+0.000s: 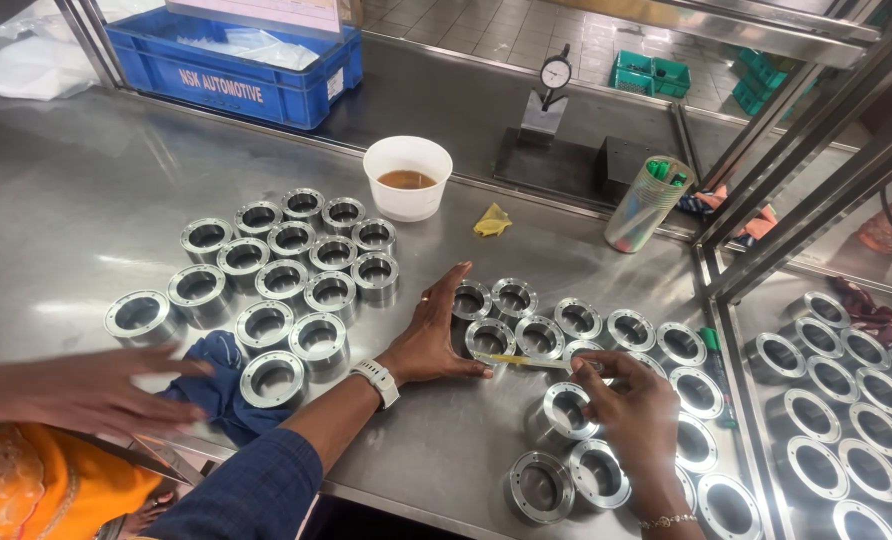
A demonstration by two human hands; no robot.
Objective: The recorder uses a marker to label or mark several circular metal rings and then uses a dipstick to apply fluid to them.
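Many steel rings crowd left hand, flat, spread; right hand pinches yellow brush.

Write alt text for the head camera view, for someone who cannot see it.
A person's left hand rests on shiny metal rings on a steel table, while the right hand holds a thin yellow tool over them. More rings, a white cup of brown liquid and another person's hand sit nearby.

Bright, even overhead light. Glare streaks on the steel table to my left, highlights on the ring rims. Shadows soft and short under my hands. Centre sharp; another person's hand at left motion-blurred. Wide-angle bending at frame edges.
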